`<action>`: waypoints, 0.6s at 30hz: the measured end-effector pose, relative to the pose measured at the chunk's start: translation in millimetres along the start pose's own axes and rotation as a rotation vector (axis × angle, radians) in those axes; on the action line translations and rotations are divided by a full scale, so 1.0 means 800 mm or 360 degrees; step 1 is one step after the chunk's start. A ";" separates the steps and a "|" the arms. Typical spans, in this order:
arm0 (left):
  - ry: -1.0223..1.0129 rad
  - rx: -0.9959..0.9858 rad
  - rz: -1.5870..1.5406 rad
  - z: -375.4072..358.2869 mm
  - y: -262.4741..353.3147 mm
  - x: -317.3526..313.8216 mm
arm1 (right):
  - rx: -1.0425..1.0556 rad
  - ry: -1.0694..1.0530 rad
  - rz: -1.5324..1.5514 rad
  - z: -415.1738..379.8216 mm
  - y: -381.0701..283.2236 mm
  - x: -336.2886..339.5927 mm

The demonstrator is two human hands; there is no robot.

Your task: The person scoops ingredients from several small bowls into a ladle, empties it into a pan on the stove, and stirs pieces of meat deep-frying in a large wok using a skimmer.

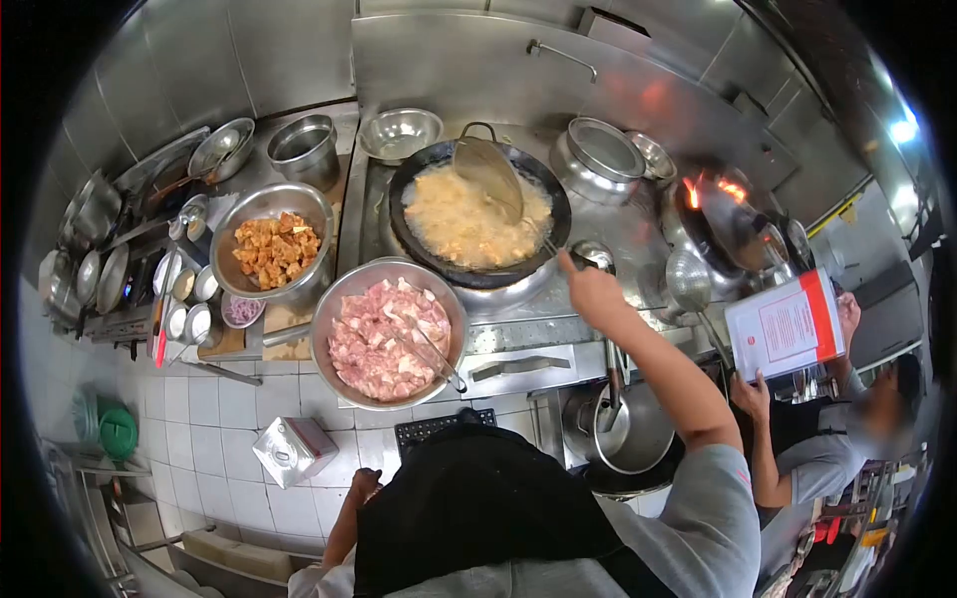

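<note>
My right hand [588, 289] is closed round the handle of a large strainer [488, 177], which rests over a wok [411, 237] of bubbling oil with pale pieces frying in it. Down at my left side hangs my left hand [367, 484], partly curled, and what it may hold cannot be made out. Between me and the wok stands a steel bowl [321, 344] of raw pink meat [379, 344], with metal tongs [431, 351] lying in it. Left of the wok, another steel bowl [231, 211] holds browned pieces [277, 249].
A co-worker at the right holds a white and red tin [783, 324]; flames rise by a second wok [743, 224] beyond. Ladle [595, 256], strainer [688, 281] and lidded pot [598, 159] stand right. Another tin [294, 450] sits on the floor.
</note>
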State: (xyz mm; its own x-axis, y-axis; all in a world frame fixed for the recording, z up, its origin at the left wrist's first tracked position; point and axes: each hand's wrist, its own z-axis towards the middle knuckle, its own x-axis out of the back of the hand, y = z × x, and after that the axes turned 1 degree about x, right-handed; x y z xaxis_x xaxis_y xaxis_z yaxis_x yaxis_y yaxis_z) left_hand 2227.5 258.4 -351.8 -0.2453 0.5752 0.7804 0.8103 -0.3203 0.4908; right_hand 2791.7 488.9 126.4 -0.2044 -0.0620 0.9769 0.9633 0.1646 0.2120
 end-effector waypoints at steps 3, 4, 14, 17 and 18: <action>-0.0015 0.0774 -0.1164 0.006 0.028 0.042 | -0.0069 -0.0192 0.0042 0.021 -0.019 0.037; 0.0126 0.1077 -0.1554 0.006 0.047 0.065 | -0.0047 -0.0216 0.0062 0.018 -0.012 0.060; -0.0097 -0.0014 0.0211 -0.008 0.018 0.019 | -0.0033 -0.0123 0.0915 0.026 0.062 0.000; -0.0148 0.0137 -0.0022 -0.016 0.021 0.027 | 0.0007 -0.0041 0.1122 0.017 0.097 -0.049; -0.0163 0.0256 -0.0221 -0.022 0.024 0.033 | -0.0054 -0.0058 0.1201 0.015 0.088 -0.060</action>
State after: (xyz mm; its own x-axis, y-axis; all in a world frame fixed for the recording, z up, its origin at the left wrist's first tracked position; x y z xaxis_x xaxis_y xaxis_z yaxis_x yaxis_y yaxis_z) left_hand 2227.3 254.3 -314.6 -0.3117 0.6812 0.6625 0.8488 -0.1137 0.5163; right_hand 2867.1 515.0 94.4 0.5078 0.0884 0.8570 0.8488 0.1190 -0.5152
